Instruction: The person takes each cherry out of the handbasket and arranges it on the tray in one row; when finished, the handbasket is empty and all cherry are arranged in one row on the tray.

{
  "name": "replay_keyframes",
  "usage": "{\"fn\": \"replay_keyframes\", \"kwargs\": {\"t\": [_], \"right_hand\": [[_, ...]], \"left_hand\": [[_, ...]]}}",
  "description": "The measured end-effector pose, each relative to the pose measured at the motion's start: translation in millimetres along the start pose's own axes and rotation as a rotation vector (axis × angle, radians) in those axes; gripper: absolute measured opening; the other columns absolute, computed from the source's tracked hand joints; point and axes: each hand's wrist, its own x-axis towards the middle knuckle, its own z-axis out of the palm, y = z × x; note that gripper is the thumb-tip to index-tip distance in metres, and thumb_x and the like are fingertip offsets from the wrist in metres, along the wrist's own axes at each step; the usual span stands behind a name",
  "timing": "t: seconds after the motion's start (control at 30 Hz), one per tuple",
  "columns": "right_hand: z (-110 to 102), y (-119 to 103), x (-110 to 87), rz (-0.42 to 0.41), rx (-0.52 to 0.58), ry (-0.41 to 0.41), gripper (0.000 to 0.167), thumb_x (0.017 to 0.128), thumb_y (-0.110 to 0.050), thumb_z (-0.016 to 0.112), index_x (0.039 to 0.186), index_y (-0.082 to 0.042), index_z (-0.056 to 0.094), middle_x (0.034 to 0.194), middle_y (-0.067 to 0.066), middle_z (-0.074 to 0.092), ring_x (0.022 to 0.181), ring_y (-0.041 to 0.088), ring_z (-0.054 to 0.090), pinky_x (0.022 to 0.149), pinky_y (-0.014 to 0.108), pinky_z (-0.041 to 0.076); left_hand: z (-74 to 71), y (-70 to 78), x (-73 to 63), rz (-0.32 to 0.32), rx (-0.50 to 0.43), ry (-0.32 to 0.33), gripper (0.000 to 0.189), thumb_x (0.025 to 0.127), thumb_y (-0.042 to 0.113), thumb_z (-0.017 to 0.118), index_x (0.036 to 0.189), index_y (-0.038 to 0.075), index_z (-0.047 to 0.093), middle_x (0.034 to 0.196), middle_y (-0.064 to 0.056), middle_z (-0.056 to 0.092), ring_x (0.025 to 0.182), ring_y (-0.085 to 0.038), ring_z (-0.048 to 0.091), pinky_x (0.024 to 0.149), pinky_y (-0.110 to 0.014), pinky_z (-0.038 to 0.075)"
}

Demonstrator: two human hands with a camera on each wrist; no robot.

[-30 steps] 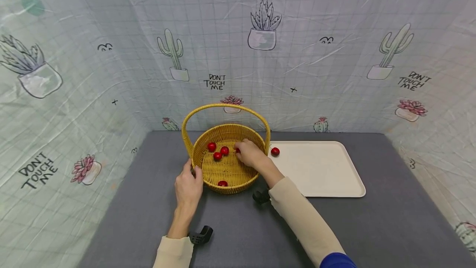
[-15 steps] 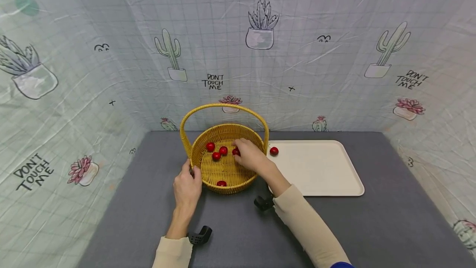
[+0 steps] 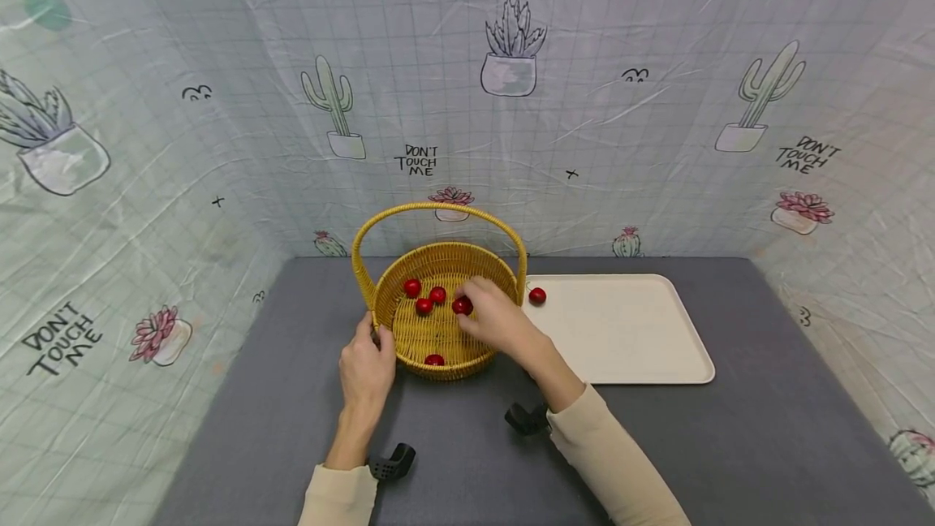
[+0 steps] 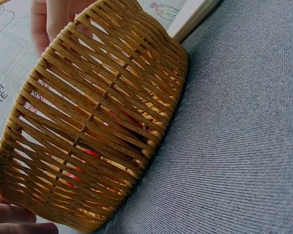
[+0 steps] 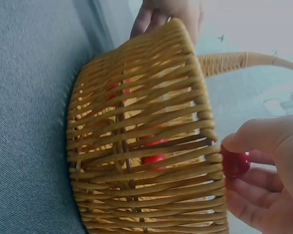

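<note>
A yellow wicker basket [image 3: 406, 339] with a tall arched handle stands on the grey table. My left hand [image 3: 367, 364] grips its left rim, thumb and fingers on either side of the wall. Over the basket's right part, my right hand [image 3: 498, 316] pinches a red cherry [image 5: 235, 162] between thumb and fingers, about level with the rim in the right wrist view. Several more cherries lie inside, among them one [image 3: 412, 288] at the back left and another [image 3: 434, 360] near the front wall.
To the right of the basket lies a cream rectangular tray [image 3: 628, 331]. One cherry [image 3: 536, 296] with a stem rests at its left end. A patterned curtain [image 3: 584, 128] surrounds the grey table [image 3: 467, 461] at the back and sides.
The right hand has drawn slightly back and up with a cherry in its fingers, which now shows more fully. The left hand stays on the basket rim.
</note>
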Motion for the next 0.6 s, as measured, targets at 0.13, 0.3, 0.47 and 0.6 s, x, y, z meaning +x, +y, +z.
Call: {"fn": "replay_keyframes", "kwargs": {"t": [0.13,0.3,0.47,0.6], "right_hand": [[-3,-4,-7.9,-0.021,0.019,0.022,0.032,0.091,-0.014,0.070,0.120,-0.004,0.064,0.117,0.009,0.064,0.109,0.022,0.061,0.096,0.036,0.051],[-8,-7,-16.8,-0.052,0.037,0.061,0.035,0.090,-0.013,0.071,0.122,-0.003,0.063,0.117,0.008,0.064,0.109,0.022,0.061,0.095,0.036,0.051],[-16,-8,-25.8,-0.092,0.049,0.092,0.033,0.089,-0.012,0.071,0.120,-0.003,0.064,0.116,0.007,0.065,0.109,0.021,0.060,0.094,0.036,0.052],[-23,-6,-32.8,-0.102,0.072,0.111,0.033,0.089,-0.011,0.072,0.120,-0.004,0.065,0.116,0.006,0.064,0.107,0.019,0.060,0.092,0.035,0.053]], "left_hand": [[0.2,-0.3,0.2,-0.007,0.005,0.000,0.043,0.100,0.019,0.052,0.132,-0.010,0.059,0.094,-0.028,0.074,0.065,-0.033,0.067,0.062,-0.053,0.054],[0.6,-0.2,0.1,-0.011,0.007,0.001,0.044,0.101,0.020,0.052,0.132,-0.009,0.059,0.098,-0.029,0.073,0.066,-0.035,0.068,0.064,-0.054,0.054],[0.2,1.0,-0.2,-0.011,0.008,0.001,0.043,0.101,0.020,0.052,0.132,-0.010,0.059,0.100,-0.029,0.073,0.068,-0.036,0.070,0.064,-0.053,0.055],[-0.8,2.3,0.0,-0.008,0.008,0.000,0.043,0.101,0.019,0.052,0.132,-0.010,0.059,0.100,-0.030,0.073,0.067,-0.036,0.069,0.063,-0.053,0.055]]}}
